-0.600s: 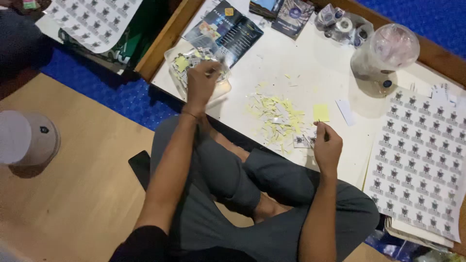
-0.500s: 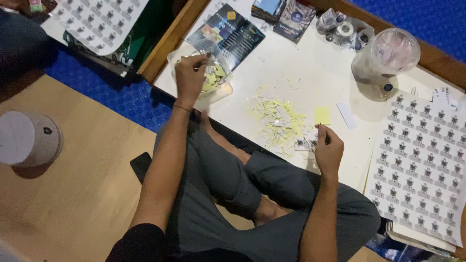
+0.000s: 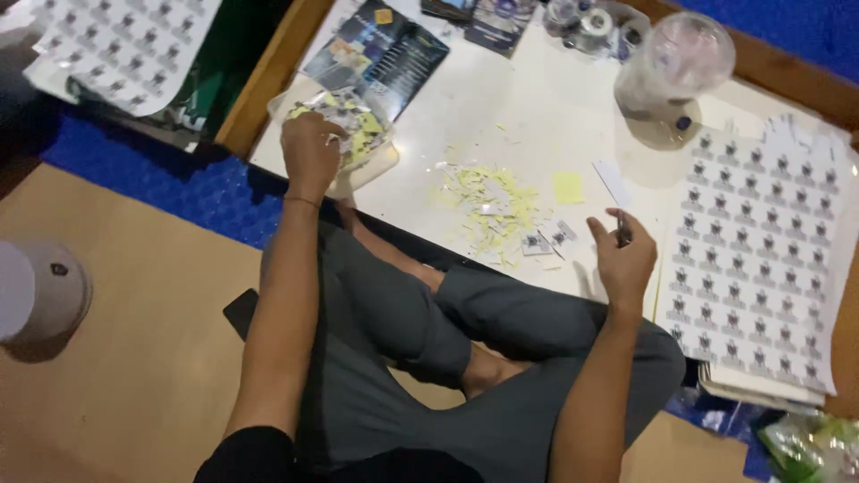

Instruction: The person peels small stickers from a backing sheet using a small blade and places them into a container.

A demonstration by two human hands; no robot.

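Left hand (image 3: 310, 152) curled, fingers down in a shallow tray (image 3: 362, 174) of paper scraps at the table's (image 3: 501, 107) near edge. Right hand (image 3: 622, 259) pinches a thin dark tool (image 3: 622, 231). Between them: scrap pile (image 3: 488, 201), yellow note (image 3: 567, 188). Sticker sheets (image 3: 761, 259) right; clear jar (image 3: 667, 67) behind.

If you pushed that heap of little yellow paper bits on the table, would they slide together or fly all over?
The yellow paper scraps look tiny, thin and loose, so a push would likely scatter them rather than move them as one. They seem very light; a breath might lift some. On the smooth white table they would probably slide easily.
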